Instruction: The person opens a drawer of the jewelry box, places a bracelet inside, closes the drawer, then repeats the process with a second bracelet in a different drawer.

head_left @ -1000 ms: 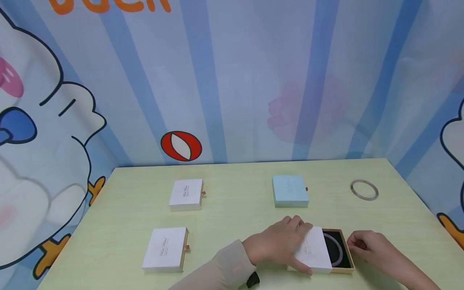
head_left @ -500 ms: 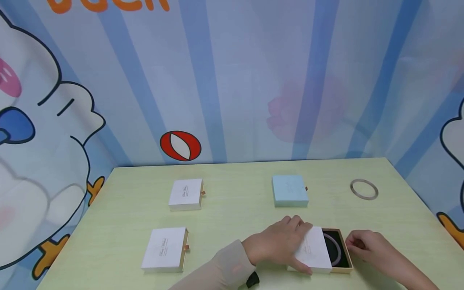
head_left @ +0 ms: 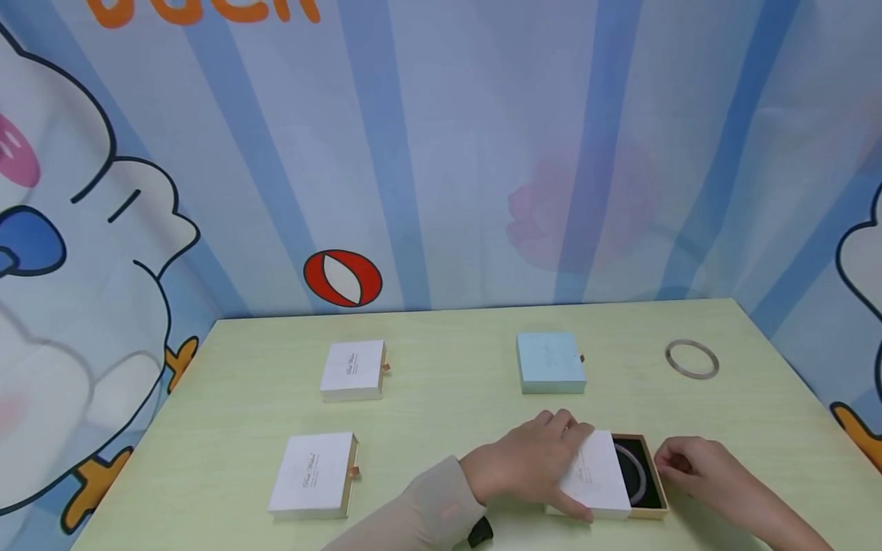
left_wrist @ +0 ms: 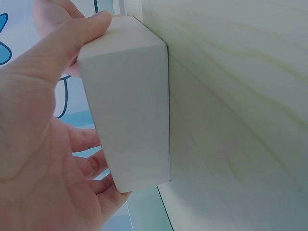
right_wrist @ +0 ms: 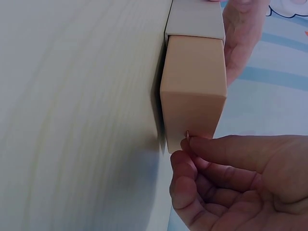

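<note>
In the head view, a white drawer-style gift box (head_left: 594,476) lies at the front right of the table, its tan-edged drawer (head_left: 654,490) partly out to the right. A greyish bangle (head_left: 642,474) sits on the drawer's black lining, its left part hidden under the white sleeve. My left hand (head_left: 534,459) grips the sleeve between thumb and fingers at its near and far sides, as the left wrist view also shows on the white box (left_wrist: 127,110). My right hand (right_wrist: 226,178) pinches a small pull tab (right_wrist: 187,135) on the drawer's end face.
Another bangle (head_left: 692,360) lies at the back right. Behind the hands stands a light blue box (head_left: 551,363). Two more white boxes stand at left, one farther back (head_left: 353,371) and one nearer (head_left: 313,476). A printed backdrop (head_left: 455,153) rises behind the table.
The drawer with its bangle has slid slightly left into the sleeve, my right hand moving along with it. My left hand and the sleeve have stayed in place.
</note>
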The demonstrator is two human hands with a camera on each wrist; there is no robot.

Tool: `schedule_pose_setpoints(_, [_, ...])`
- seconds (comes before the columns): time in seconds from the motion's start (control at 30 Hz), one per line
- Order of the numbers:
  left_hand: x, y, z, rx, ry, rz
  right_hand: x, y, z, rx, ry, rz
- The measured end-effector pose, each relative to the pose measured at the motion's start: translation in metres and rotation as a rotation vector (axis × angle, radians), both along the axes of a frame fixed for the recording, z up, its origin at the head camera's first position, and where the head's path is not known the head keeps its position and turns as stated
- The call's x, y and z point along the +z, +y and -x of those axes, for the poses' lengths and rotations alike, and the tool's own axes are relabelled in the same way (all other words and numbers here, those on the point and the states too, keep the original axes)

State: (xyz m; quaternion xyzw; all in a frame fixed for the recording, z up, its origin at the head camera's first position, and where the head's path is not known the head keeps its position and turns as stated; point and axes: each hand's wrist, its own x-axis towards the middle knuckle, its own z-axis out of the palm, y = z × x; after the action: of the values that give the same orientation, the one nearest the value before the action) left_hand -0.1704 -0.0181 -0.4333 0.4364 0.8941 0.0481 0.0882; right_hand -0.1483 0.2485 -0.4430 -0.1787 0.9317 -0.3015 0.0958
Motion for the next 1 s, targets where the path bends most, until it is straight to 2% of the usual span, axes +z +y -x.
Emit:
schedule_pose_setpoints(0.6, [0.0026, 0.0000, 0.0000, 0.006, -0.013, 0.000, -0.0005, -0.0043, 0.0025, 0.019, 0.010, -0.019])
schedule_pose_setpoints(1.0, [0.0037, -0.0002, 0.0006, 0.003, -0.015, 0.003, 0.0046, -0.0090, 0.0034, 0.005, -0.043, -0.003])
